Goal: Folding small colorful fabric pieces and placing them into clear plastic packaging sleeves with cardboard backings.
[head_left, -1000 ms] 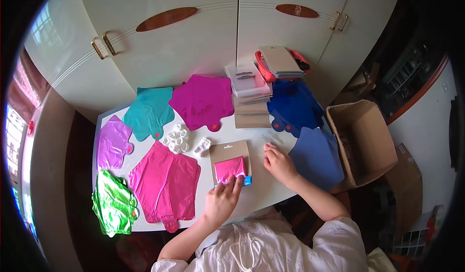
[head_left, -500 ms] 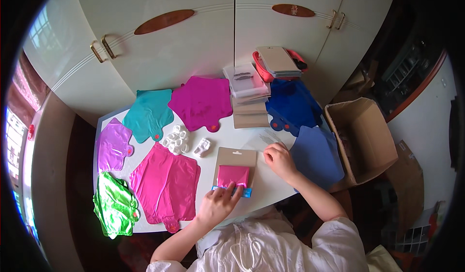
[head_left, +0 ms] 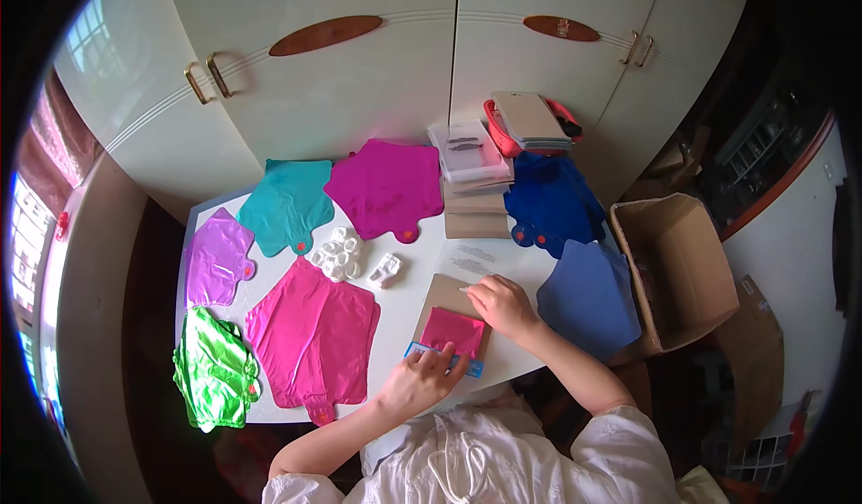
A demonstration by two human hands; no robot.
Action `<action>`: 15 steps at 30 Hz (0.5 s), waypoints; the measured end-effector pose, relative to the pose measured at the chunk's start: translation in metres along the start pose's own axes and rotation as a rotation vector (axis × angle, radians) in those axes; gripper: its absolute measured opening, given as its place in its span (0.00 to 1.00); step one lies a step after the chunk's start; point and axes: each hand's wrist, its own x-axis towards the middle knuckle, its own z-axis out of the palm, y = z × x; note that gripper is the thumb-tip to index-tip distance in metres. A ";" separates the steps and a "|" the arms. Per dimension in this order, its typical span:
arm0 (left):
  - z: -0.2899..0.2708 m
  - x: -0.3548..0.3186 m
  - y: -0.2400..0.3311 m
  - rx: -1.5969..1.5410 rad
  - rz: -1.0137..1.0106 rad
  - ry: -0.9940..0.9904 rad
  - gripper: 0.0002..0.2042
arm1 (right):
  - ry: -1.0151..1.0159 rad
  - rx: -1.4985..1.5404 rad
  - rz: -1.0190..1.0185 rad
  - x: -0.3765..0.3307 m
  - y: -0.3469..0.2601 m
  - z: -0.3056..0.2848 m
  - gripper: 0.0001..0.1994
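A tan backing card (head_left: 444, 292) with a hang hole and a blue strip at its near end lies tilted at the table's front. On it sits a folded pink foil piece (head_left: 446, 332). My left hand (head_left: 417, 385) presses spread fingertips onto the foil's near part and the blue strip. The fingers of my right hand (head_left: 505, 307) are pinched together at the card's far right edge, beside the hang hole. A clear plastic bag (head_left: 471, 257) lies flat just beyond the card, partly hidden by my right hand.
Flat foil balloons lie around: pink (head_left: 314, 338), green (head_left: 214, 369), lilac (head_left: 217, 257), teal (head_left: 285, 203), magenta (head_left: 384, 190), blue (head_left: 557, 199), pale blue (head_left: 588, 298). White ribbon rolls (head_left: 338, 254), a clear box (head_left: 471, 158), a red basket (head_left: 503, 136) and a carton (head_left: 673, 271) stand nearby.
The card with the folded foil has turned slightly clockwise. My right hand has moved from beside the plastic bag to the card's far right edge. My left fingers stay on the foil.
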 end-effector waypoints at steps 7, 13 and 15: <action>0.015 0.002 -0.009 0.040 0.005 0.027 0.21 | -0.076 0.037 -0.063 0.002 -0.008 -0.001 0.04; 0.025 0.011 -0.015 0.063 0.008 0.032 0.21 | -0.098 0.001 -0.109 0.006 -0.010 -0.001 0.05; 0.026 0.016 -0.016 0.070 0.002 0.042 0.21 | -0.091 -0.017 -0.122 0.009 -0.010 -0.002 0.04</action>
